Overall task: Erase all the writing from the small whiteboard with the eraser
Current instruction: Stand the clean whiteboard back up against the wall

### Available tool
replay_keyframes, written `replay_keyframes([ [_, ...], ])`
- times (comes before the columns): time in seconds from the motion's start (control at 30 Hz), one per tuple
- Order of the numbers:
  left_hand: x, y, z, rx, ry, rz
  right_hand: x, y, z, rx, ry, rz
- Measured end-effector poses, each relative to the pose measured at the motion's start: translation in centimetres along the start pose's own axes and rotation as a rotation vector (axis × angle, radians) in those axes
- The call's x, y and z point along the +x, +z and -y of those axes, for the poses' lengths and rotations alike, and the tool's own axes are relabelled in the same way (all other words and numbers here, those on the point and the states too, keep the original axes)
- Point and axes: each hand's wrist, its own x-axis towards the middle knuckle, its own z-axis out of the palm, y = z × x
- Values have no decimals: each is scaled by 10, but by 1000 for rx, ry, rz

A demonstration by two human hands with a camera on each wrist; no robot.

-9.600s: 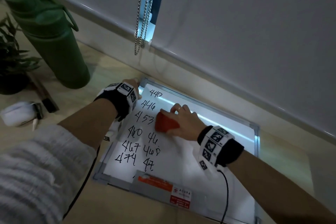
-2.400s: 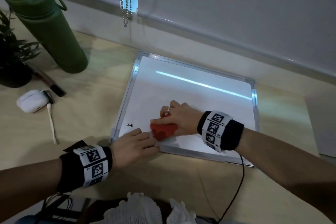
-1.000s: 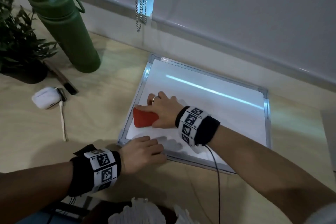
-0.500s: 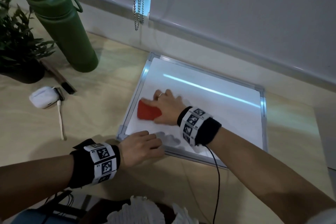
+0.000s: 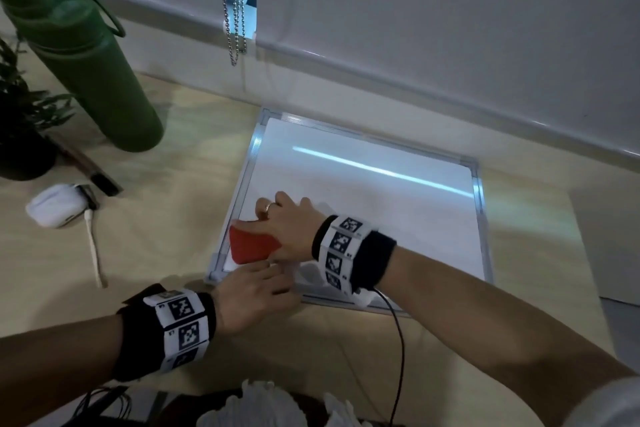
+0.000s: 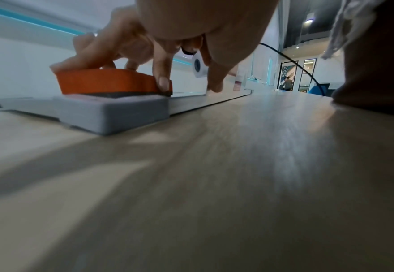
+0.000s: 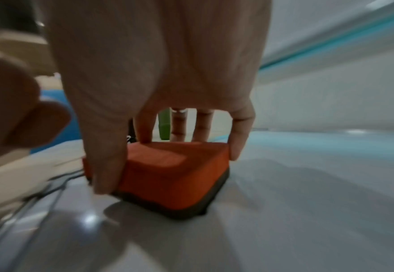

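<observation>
The small whiteboard (image 5: pixel 381 204) lies flat on the wooden desk, its white surface showing no writing. My right hand (image 5: pixel 287 229) grips the red eraser (image 5: pixel 251 246) and presses it on the board's near left corner; thumb and fingers pinch its sides in the right wrist view, on the eraser (image 7: pixel 175 176). In the left wrist view the eraser (image 6: pixel 107 82) sits right above the grey corner piece (image 6: pixel 112 114). My left hand (image 5: pixel 252 298) rests on the board's near frame just below the eraser, fingers laid flat along the edge.
A tall green bottle (image 5: pixel 90 69) stands at the back left beside a potted plant (image 5: pixel 20 121). A white earbud case (image 5: pixel 57 204) and a white cable (image 5: pixel 93 250) lie left of the board. A bead chain (image 5: pixel 232 3) hangs from the blind.
Since 9.6 s ago the numbers on the board have been wiped off. In the last half second my right hand slid the eraser toward me, down to the near left corner.
</observation>
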Motion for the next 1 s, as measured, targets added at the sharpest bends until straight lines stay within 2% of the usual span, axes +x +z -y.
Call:
replay_keyframes([
  [0.07, -1, 0, -2, 0, -10, 11, 4, -5, -14, 23, 38, 7],
  [0.2, -3, 0, -1, 14, -24, 36, 0, -17, -76, 243, 397, -50],
  [0.3, -2, -3, -2, 22, -29, 55, -22, -12, -119, 356, 537, -60],
  [0.37, -2, -6, 2, -4, -65, 78, -44, -4, -139, 454, 568, -138],
  [0.4, -1, -9, 7, -18, -103, 83, -58, -2, -146, 568, 594, -239],
  [0.5, 2, -20, 31, -81, -299, 106, -99, 1, -162, 1112, 732, -601],
  [0.63, 18, -34, 60, -166, -492, 85, -149, 10, -176, 1622, 879, -917],
  [0.67, 23, -35, 66, -161, -557, 63, -158, 15, -177, 1678, 909, -964],
  [0.73, 31, -31, 83, -186, -807, 53, -176, 27, -177, 1683, 986, -1001],
  [0.8, 40, -26, 100, -249, -1073, 117, -189, 40, -173, 1646, 1071, -994],
  [0.87, 54, -25, 111, -382, -1253, 176, -199, 56, -166, 1599, 1153, -1001],
  [1.0, 85, -22, 125, -527, -1420, 258, -204, 77, -156, 1811, 1133, -1113],
])
